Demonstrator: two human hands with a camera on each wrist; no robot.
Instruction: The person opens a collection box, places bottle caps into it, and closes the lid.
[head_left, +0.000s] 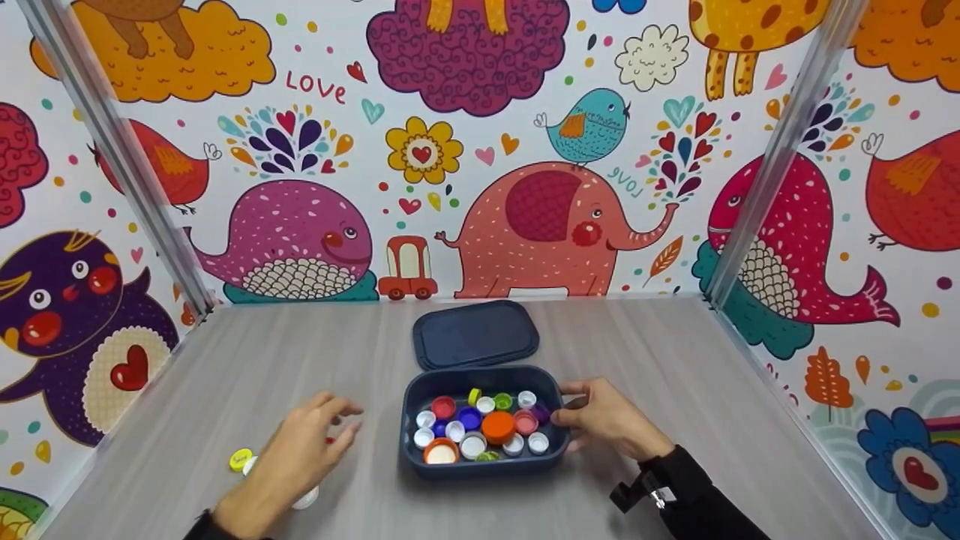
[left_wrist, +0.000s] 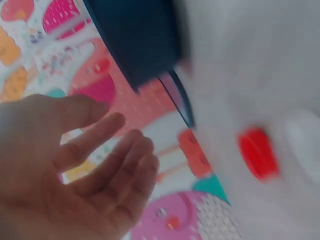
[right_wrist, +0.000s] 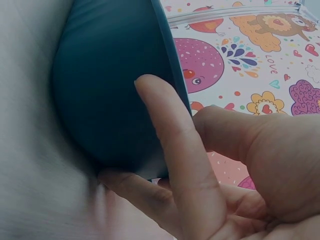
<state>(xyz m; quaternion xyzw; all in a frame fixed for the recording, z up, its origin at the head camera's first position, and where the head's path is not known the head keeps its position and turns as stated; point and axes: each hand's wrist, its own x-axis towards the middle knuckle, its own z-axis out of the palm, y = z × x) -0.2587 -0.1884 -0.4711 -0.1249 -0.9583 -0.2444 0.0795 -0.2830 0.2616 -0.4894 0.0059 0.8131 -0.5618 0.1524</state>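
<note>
A dark blue plastic box [head_left: 484,471] stands on the table, holding several bottle caps in white, red, blue, green and purple, with a large orange cap [head_left: 498,427] on top. My right hand [head_left: 611,420] grips the box's right side, thumb at the rim and fingers against the outer wall, as the right wrist view shows. Left of the box, my left hand [head_left: 304,442] hovers with loosely bent fingers and nothing in them. Beyond those fingers, a red cap [left_wrist: 257,152] lies on the table. A yellow cap [head_left: 240,459] and white caps [head_left: 306,498] lie around this hand, partly hidden by it.
Behind the box lies a dark blue lid [head_left: 476,334], flat on the grey table [head_left: 360,345]. Printed wall panels [head_left: 442,67] with metal corner posts [head_left: 787,142] enclose the table at the back and sides.
</note>
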